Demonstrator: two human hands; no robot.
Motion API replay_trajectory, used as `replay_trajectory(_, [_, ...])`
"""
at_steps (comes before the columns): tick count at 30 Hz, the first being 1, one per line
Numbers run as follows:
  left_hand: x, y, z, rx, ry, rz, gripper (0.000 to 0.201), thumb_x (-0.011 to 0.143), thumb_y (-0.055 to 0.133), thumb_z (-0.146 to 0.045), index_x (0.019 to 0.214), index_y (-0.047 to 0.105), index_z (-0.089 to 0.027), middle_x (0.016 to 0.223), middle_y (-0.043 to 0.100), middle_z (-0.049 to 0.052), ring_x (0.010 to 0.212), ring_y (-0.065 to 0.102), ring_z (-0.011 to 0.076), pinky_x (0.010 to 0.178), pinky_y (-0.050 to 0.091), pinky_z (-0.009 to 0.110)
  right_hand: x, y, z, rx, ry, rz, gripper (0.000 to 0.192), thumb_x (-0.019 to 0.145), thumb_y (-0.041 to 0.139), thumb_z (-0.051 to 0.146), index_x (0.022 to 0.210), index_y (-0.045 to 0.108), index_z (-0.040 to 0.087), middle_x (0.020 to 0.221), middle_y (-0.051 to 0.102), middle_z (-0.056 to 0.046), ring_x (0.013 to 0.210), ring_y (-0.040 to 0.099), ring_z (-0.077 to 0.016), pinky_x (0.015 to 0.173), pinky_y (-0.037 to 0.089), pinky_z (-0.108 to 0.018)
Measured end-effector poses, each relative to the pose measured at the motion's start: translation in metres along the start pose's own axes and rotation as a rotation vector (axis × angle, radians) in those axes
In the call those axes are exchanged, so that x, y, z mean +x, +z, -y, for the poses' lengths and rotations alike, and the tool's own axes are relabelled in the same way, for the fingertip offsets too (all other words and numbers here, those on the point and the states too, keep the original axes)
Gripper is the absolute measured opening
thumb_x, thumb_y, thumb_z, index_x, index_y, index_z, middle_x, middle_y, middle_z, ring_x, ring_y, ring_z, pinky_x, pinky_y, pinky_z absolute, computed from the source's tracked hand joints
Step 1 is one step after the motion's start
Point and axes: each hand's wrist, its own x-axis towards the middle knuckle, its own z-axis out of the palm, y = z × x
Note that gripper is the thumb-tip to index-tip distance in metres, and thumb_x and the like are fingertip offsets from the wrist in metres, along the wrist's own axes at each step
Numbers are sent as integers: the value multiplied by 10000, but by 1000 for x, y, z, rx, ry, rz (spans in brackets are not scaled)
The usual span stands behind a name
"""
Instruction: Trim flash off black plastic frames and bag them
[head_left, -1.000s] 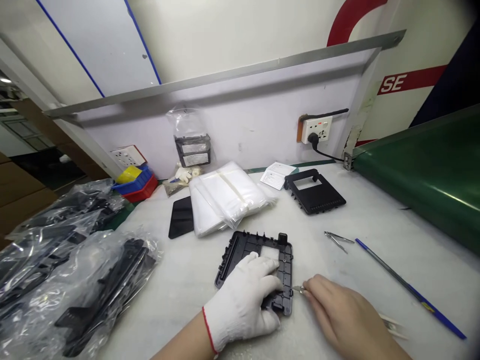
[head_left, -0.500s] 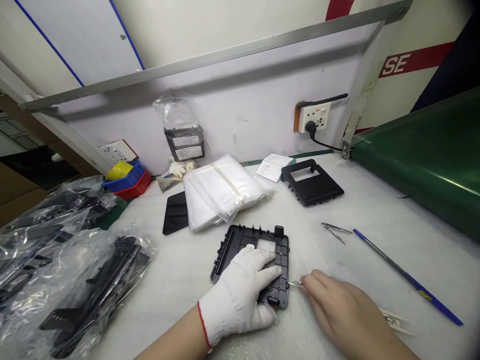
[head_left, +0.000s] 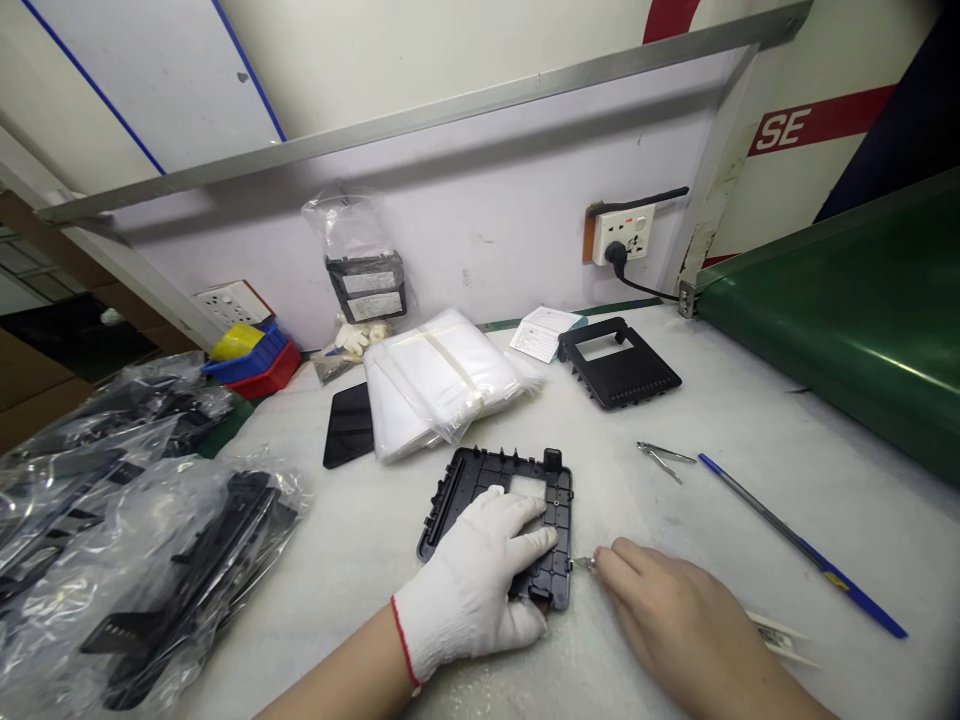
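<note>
My left hand (head_left: 487, 575), in a white knitted glove with a red cuff edge, holds a black plastic cover (head_left: 466, 480) down on the table. Its fingers lie across the ribbed inner side, and the thumb is at the near edge. My bare right hand (head_left: 660, 610) pinches a small pointed metal blade (head_left: 583, 564); the fingers hide its handle. The blade's tip meets the cover's right edge. Partly behind the right wrist lies a tool with pale handles (head_left: 784, 638), its kind unclear. Beyond that hand is a small metal clipper (head_left: 664, 460).
A blue pen (head_left: 802, 545) lies at right. Farther back are another black cover (head_left: 619, 365), a paper slip (head_left: 546, 333), a stack of clear bags (head_left: 442, 385) and a dark flat panel (head_left: 349, 427). Bagged black parts (head_left: 202, 580) crowd the left. A green conveyor belt (head_left: 840, 290) borders the right.
The blade in my right hand has turned slightly at the cover's right edge. My left hand keeps its hold. The whole view has shifted a little.
</note>
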Motion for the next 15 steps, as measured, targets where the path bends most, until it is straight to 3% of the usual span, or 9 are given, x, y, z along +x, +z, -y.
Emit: replay_trajectory(15, [-1, -2, 1, -9, 22, -15, 494, 584, 532, -265, 1065, 579, -163, 1124, 556, 124, 997, 530, 269, 920, 393, 453, 2, -8, -3, 64, -29, 38, 237, 691, 429, -14, 681, 441, 223, 614, 515, 38, 499, 524, -152, 454, 233, -262])
